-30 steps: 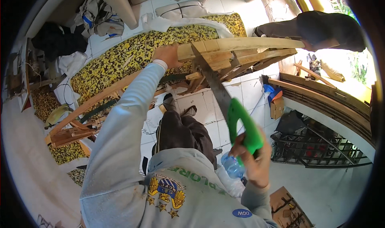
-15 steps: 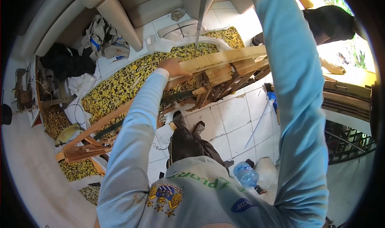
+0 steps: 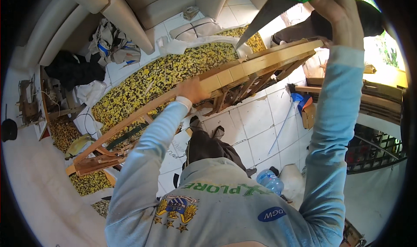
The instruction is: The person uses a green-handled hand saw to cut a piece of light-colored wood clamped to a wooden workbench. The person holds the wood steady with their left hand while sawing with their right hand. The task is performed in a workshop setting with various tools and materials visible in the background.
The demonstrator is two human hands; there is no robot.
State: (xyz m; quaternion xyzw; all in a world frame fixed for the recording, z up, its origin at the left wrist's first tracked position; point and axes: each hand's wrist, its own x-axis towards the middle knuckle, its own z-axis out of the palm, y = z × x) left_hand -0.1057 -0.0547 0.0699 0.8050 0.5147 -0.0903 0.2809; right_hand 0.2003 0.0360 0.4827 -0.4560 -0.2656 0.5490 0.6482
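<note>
My right hand (image 3: 336,7), raised at the upper right, is closed round the green handle of a handsaw (image 3: 267,16). The saw's blade slants down to the left, and its tip shows above the far side of a long wooden frame (image 3: 260,63). My left hand (image 3: 193,89) grips the frame's top beam. Thin lines cross this beam just right of that hand. Slats and shorter wood blocks hang below the beam, and the frame runs down to the lower left.
Yellow-and-black speckled foam (image 3: 169,66) lies behind the frame. A person in dark clothing (image 3: 369,23) is at the far right, by the frame's end. Beige sofa parts (image 3: 167,8) stand at the back. A blue plastic bottle (image 3: 270,181) and a blue-handled stick (image 3: 281,131) lie on the white tiles.
The saw has come away from the beam and swung right, so its green handle now shows. My right arm has drawn back. The frame's right end shows more, and the view has shifted slightly.
</note>
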